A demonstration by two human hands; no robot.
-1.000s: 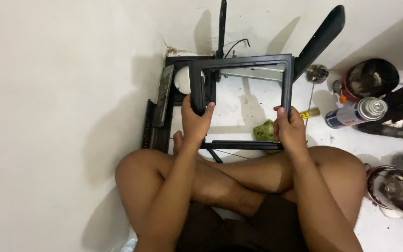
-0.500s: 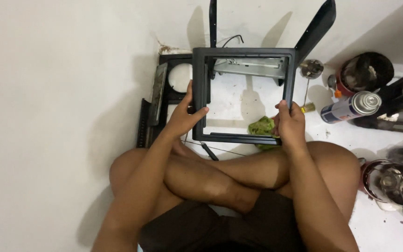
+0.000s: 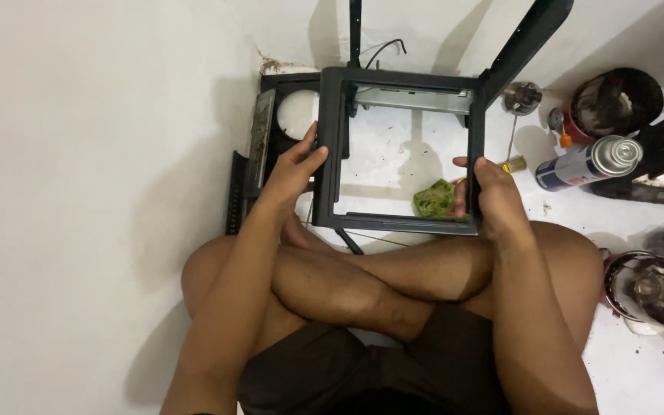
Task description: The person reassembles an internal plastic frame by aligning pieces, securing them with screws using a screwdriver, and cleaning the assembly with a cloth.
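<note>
The square black frame [image 3: 403, 146] hangs above the crossed legs, its left rail clasped by the left hand [image 3: 295, 165] and its right rail by the right hand [image 3: 492, 192]

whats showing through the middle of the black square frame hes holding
Through the black square frame, held by the left hand and right hand: white floor and a crumpled green cloth, partly covered.

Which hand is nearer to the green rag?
Right. The right hand grips the frame beside the green rag; the left hand holds the frame's opposite side.
</note>
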